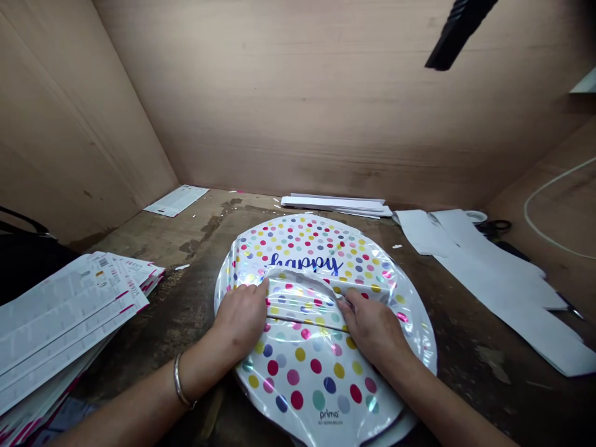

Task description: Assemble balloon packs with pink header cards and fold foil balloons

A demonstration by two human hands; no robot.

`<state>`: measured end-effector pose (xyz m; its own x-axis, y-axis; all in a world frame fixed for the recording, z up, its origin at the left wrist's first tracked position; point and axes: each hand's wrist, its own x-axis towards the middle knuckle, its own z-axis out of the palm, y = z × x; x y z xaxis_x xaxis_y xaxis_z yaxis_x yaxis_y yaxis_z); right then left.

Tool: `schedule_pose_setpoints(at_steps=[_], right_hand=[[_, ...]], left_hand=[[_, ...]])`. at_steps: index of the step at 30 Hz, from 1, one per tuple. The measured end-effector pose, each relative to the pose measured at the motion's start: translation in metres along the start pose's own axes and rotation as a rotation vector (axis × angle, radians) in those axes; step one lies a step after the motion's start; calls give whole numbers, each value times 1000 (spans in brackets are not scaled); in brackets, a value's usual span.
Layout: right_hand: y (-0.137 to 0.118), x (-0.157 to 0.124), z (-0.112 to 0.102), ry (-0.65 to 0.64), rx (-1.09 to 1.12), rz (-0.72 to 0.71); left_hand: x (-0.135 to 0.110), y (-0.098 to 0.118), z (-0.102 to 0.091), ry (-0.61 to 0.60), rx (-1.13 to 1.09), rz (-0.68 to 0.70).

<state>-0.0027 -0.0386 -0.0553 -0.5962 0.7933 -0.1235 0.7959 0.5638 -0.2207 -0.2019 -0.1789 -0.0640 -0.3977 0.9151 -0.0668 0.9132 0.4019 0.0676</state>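
As left hand (239, 316) and right hand (372, 326) press, a foil balloon (316, 385) lies folded.

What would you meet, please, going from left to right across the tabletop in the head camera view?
Stack of printed paper strips → polka-dot foil balloon → white paper strips

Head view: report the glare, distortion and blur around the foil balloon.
In the head view, glare streaks the foil balloon beside the left hand and right hand; the wide lens splays the wooden walls; the black object at top right looks soft.
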Motion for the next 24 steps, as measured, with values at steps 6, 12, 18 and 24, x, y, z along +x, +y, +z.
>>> schedule_pose_setpoints(at_steps=[6, 12, 18, 24], right_hand=[[-3, 3, 1, 17, -46, -39], [4, 5, 2, 55, -108, -109], [-19, -1, 2, 183, -173, -309], [-2, 12, 4, -96, -102, -450]], left_hand=[[4, 1, -13, 9, 165, -3], [29, 21, -4, 116, 19, 360], [38, 26, 20, -17, -112, 355], [36, 23, 18, -28, -133, 354]])
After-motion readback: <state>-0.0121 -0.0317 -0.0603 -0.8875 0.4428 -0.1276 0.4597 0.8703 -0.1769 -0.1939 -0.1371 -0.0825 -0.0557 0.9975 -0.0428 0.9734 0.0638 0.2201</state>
